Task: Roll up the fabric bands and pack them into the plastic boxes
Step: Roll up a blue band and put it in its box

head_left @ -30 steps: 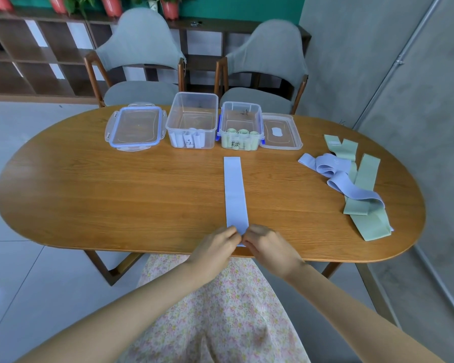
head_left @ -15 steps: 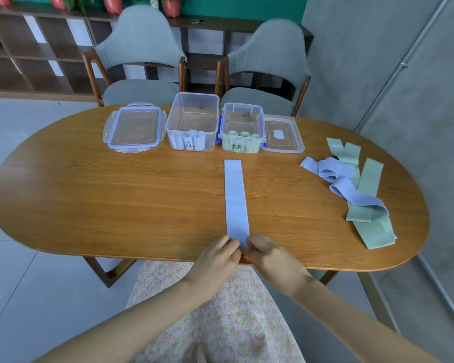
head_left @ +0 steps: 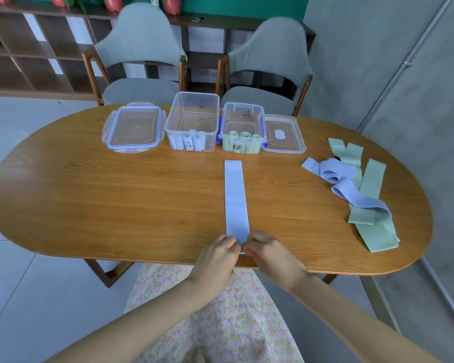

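Hands nearer the table edge, both sets of fingers [head_left: 232, 243] pinching the lavender band's [head_left: 235, 197] near end.

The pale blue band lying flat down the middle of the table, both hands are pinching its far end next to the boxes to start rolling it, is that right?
Not quite. The head view shows both hands, left hand and right hand, pinching the near end of the pale blue band, at the table edge closest to the person. Its far end lies free, just short of the plastic boxes.
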`<control>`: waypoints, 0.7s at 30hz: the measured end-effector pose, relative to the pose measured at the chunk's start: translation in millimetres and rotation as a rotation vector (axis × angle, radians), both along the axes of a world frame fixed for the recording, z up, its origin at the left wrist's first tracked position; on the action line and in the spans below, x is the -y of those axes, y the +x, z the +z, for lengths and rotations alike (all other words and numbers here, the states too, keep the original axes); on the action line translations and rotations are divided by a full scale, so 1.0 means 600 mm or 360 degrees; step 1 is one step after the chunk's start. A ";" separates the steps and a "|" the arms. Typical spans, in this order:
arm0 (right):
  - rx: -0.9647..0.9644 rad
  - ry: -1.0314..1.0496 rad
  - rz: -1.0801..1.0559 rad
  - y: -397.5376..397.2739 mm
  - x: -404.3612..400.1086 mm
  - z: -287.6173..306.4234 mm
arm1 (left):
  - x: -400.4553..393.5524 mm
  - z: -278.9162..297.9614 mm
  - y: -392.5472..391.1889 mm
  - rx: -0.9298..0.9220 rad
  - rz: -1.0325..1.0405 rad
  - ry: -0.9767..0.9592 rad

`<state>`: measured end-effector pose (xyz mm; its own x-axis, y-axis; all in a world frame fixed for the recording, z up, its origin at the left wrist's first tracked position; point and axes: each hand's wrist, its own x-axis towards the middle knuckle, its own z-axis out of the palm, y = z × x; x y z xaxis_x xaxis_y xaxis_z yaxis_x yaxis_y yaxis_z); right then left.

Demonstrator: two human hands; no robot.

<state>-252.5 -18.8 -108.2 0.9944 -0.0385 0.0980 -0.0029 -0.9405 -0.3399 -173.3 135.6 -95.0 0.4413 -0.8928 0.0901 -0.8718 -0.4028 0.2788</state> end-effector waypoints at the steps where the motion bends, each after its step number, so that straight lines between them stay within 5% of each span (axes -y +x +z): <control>1: -0.0040 0.0064 -0.0036 0.004 0.001 0.004 | 0.003 0.002 -0.001 -0.0078 0.0053 -0.0041; 6: -0.0151 0.0285 -0.0231 0.029 0.004 0.025 | 0.019 0.017 0.005 -0.0316 0.0306 -0.0129; 15: 0.0152 -0.0197 -0.0097 0.000 -0.021 0.014 | 0.014 0.000 -0.002 0.0103 0.0011 -0.0021; 21: 0.0260 -0.0129 -0.0122 -0.007 -0.024 0.002 | -0.003 -0.021 0.006 0.0137 -0.0065 -0.0116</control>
